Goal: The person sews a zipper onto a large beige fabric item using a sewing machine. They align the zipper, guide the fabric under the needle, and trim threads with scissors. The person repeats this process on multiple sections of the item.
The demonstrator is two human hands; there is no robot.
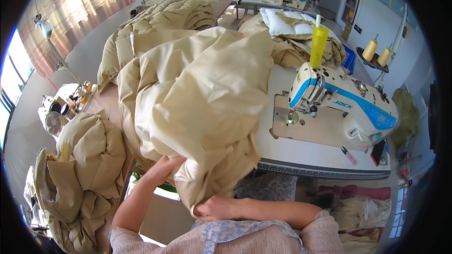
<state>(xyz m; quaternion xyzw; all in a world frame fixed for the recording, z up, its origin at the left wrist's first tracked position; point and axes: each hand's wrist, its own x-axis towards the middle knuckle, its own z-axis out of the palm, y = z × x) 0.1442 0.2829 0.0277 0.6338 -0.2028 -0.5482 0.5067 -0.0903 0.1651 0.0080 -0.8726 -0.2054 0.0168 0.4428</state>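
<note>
A large beige piece of puffy, quilted-looking cloth (202,84) spreads across the table in front of me and hangs over its near edge. My right hand (214,208) is closed on a low corner of it, close to my body. Higher up and to the left, my left hand (165,168) grips the cloth's left side, its fingertips partly hidden in the folds. To the right of the cloth stands a white and blue sewing machine (346,103), apart from both hands.
Beige cloth heaps (89,160) lie at left, by a small fan (54,123). Behind are another beige pile (174,16) and a white pillow-like piece (287,22). Thread cones (369,49), a yellow cup (318,44), a phone (377,153) and a pink-handled tool (349,156) sit at right.
</note>
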